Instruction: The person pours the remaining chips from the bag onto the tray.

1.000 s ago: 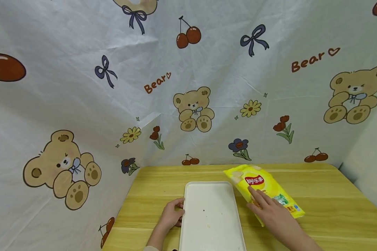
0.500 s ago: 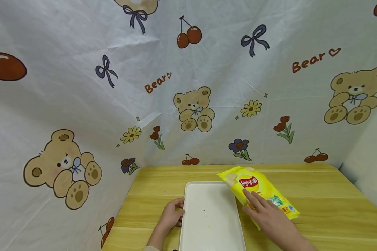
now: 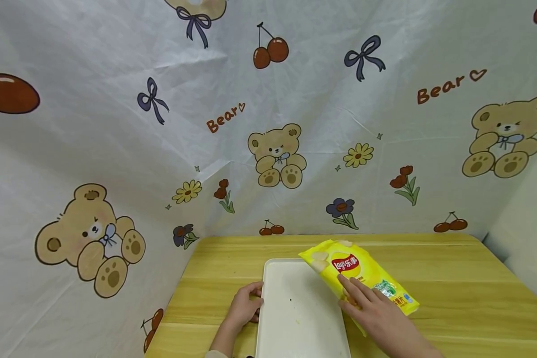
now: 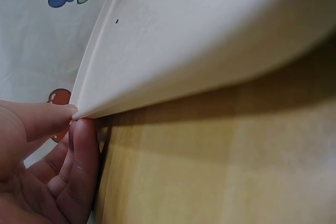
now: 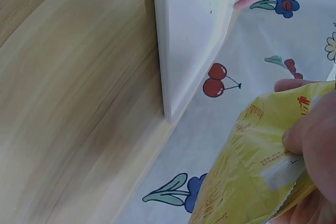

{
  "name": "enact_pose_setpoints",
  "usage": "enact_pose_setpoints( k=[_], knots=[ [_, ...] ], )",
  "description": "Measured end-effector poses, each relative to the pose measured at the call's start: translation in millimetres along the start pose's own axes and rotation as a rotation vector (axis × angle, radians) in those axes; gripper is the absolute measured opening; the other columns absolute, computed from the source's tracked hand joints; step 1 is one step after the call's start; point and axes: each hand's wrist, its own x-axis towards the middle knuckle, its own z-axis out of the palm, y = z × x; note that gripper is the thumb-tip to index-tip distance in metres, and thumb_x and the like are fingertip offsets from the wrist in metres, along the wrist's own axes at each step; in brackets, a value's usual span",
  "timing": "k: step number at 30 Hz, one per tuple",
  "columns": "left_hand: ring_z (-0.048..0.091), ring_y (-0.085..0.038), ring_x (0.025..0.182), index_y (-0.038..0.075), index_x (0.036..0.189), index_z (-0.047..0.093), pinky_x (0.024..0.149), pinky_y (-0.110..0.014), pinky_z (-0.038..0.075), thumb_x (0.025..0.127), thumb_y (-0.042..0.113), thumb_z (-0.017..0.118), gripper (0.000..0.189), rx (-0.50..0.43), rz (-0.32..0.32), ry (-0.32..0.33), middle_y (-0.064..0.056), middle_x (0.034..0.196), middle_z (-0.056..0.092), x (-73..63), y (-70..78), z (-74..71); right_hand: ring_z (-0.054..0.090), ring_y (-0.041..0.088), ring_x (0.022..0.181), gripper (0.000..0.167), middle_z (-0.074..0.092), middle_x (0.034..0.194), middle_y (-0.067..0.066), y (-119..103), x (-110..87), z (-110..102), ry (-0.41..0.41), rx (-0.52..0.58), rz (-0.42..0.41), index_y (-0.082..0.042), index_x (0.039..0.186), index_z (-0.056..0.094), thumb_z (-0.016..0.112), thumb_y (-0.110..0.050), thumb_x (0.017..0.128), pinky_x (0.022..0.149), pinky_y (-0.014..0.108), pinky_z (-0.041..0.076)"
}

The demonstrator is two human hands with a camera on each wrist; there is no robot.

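A white rectangular tray (image 3: 295, 318) lies lengthwise on the wooden table, with a few dark specks on it. At its left rim my left hand (image 3: 243, 306) pinches the edge between thumb and fingers, seen close in the left wrist view, where the tray (image 4: 157, 35) fills the top. My right hand (image 3: 378, 315) grips a yellow Lay's potato chip bag (image 3: 362, 263), fingers over the printed front. In the right wrist view the thumb presses the back of the bag (image 5: 241, 166), which hangs apart from the tray. From the head, the bag's upper corner overlaps the tray's far right corner.
The wooden table (image 3: 465, 278) extends to both sides of the tray. Behind and to the left hangs a white cloth (image 3: 322, 99) printed with bears, bows, cherries and flowers. A small dark object (image 3: 249, 356) shows at the bottom edge beside the tray.
My right hand has moved left with the chip bag and slightly toward me, bringing the bag's corner over the tray's far right corner. The left hand and tray have stayed put.
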Motion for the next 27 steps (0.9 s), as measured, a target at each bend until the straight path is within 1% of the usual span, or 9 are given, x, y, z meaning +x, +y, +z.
enact_pose_setpoints(
  k=[3, 5, 9, 11, 14, 17, 18, 20, 27],
  knots=[
    [0.054, -0.013, 0.055, 0.004, 0.140, 0.056, 0.042, -0.027, 0.051, 0.090, -0.002, 0.061, 0.051, 0.005, 0.005, 0.001, -0.009, 0.108, 0.057, 0.0, -0.2, -0.2, 0.050, 0.033, 0.133, 0.069, 0.029, 0.164, 0.009, -2, -0.3, -1, -0.004, 0.005, -0.006, -0.029, 0.134, 0.060, 0.087, -0.012, 0.073, 0.095, 0.054, 0.055],
    [0.054, -0.013, 0.054, 0.004, 0.140, 0.056, 0.042, -0.027, 0.051, 0.090, -0.002, 0.061, 0.051, 0.007, 0.008, 0.002, -0.009, 0.108, 0.057, -0.1, 0.2, -0.5, 0.051, 0.033, 0.132, 0.068, 0.031, 0.163, 0.009, -3, -0.3, -1, -0.007, 0.006, -0.014, -0.029, 0.134, 0.060, 0.087, -0.018, 0.073, 0.093, 0.053, 0.056],
    [0.055, -0.013, 0.054, 0.004, 0.140, 0.056, 0.042, -0.027, 0.052, 0.090, -0.002, 0.062, 0.051, 0.012, 0.012, 0.006, -0.010, 0.107, 0.057, -0.4, 0.4, -0.7, 0.051, 0.034, 0.132, 0.066, 0.032, 0.162, 0.010, -6, -0.1, -3, -0.023, 0.023, -0.028, -0.029, 0.135, 0.060, 0.086, -0.034, 0.075, 0.092, 0.053, 0.057],
    [0.055, -0.013, 0.054, 0.003, 0.140, 0.056, 0.042, -0.028, 0.052, 0.090, -0.002, 0.062, 0.050, 0.011, 0.014, 0.004, -0.010, 0.108, 0.057, -0.6, 0.3, -0.7, 0.049, 0.035, 0.134, 0.067, 0.029, 0.164, 0.008, -8, 0.1, -4, -0.044, 0.041, -0.035, -0.031, 0.136, 0.059, 0.084, -0.045, 0.075, 0.092, 0.054, 0.056],
    [0.056, -0.013, 0.054, 0.002, 0.140, 0.056, 0.042, -0.028, 0.052, 0.090, -0.003, 0.062, 0.050, 0.009, 0.015, 0.002, -0.011, 0.108, 0.058, -0.7, 0.5, -0.5, 0.047, 0.034, 0.135, 0.069, 0.028, 0.164, 0.007, -11, -0.9, -5, -0.042, 0.047, -0.053, -0.032, 0.135, 0.060, 0.068, -0.069, 0.078, 0.093, 0.055, 0.055],
    [0.055, -0.013, 0.054, 0.003, 0.139, 0.056, 0.042, -0.028, 0.052, 0.090, -0.002, 0.062, 0.050, 0.023, 0.017, 0.010, -0.010, 0.108, 0.058, 0.0, 0.7, -0.7, 0.047, 0.033, 0.135, 0.081, 0.029, 0.164, 0.006, -16, -1.5, -4, -0.001, 0.031, -0.082, -0.032, 0.133, 0.062, 0.045, -0.087, 0.076, 0.092, 0.055, 0.056],
    [0.055, -0.013, 0.054, 0.003, 0.139, 0.056, 0.042, -0.028, 0.052, 0.090, -0.002, 0.062, 0.050, 0.028, 0.016, 0.013, -0.010, 0.108, 0.058, 0.2, 1.1, -0.8, 0.047, 0.033, 0.135, 0.084, 0.031, 0.163, 0.006, -17, -1.4, -4, 0.019, 0.025, -0.091, -0.032, 0.133, 0.062, 0.040, -0.090, 0.076, 0.092, 0.054, 0.056],
    [0.055, -0.012, 0.054, 0.004, 0.140, 0.057, 0.042, -0.028, 0.052, 0.091, -0.001, 0.062, 0.050, 0.035, 0.014, 0.017, -0.009, 0.108, 0.059, 0.4, 1.6, -1.0, 0.047, 0.032, 0.134, 0.085, 0.031, 0.163, 0.006, -20, -0.5, -3, 0.036, 0.018, -0.108, -0.032, 0.134, 0.061, 0.037, -0.090, 0.077, 0.091, 0.054, 0.056],
    [0.056, -0.014, 0.055, 0.003, 0.140, 0.056, 0.043, -0.029, 0.053, 0.090, -0.003, 0.062, 0.050, 0.023, 0.012, 0.007, -0.011, 0.107, 0.058, -2.5, 2.6, -0.2, 0.048, 0.032, 0.135, 0.083, 0.031, 0.163, 0.006, -27, 0.6, -1, 0.046, 0.017, -0.144, -0.033, 0.136, 0.059, 0.037, -0.089, 0.078, 0.089, 0.054, 0.056]
  ],
)
